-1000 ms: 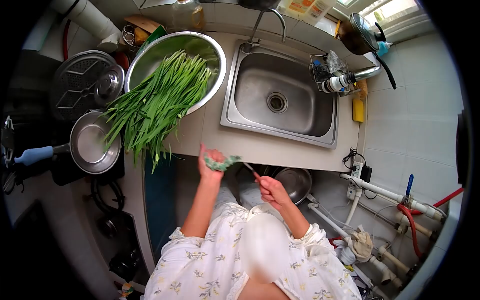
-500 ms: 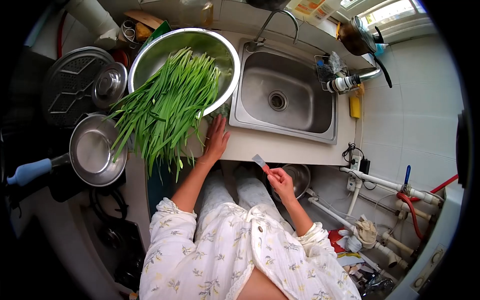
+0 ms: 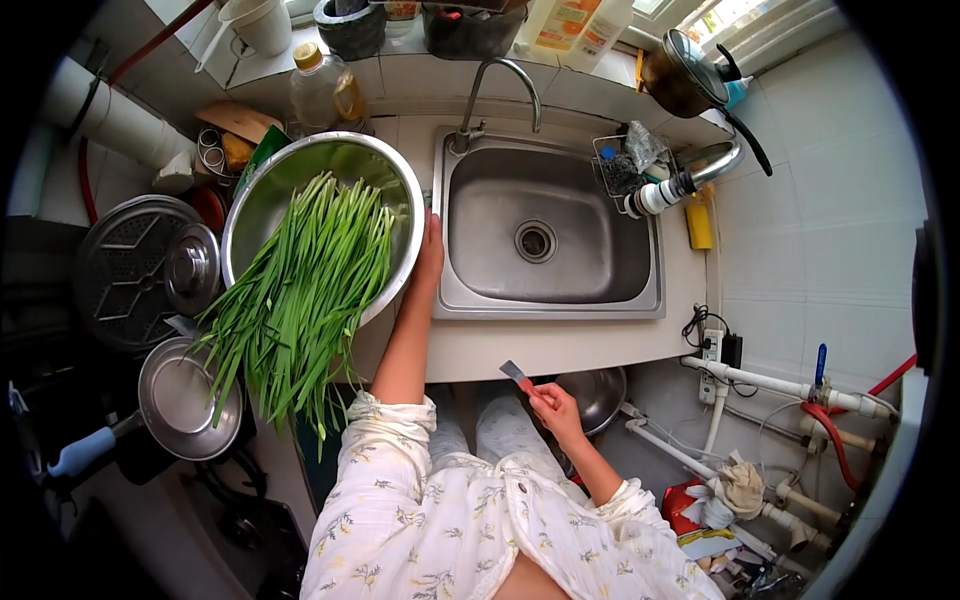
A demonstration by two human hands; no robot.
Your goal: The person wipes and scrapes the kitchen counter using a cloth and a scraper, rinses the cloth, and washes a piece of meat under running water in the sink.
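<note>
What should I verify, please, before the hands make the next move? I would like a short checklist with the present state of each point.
1. Right hand grips the red-handled tool: ok.
2. Tool's blade is apart from the left hand: ok.
3. Left hand's hold: cannot tell; it is beside the bowl, near the sink, with its fingers partly hidden.
4. Green stalks lie wholly inside the bowl: not ok; many hang over its rim.
5. Stalks do not touch the pan: cannot tell; some tips overlap it in view.
6. Tap shows no running water: ok.
</note>
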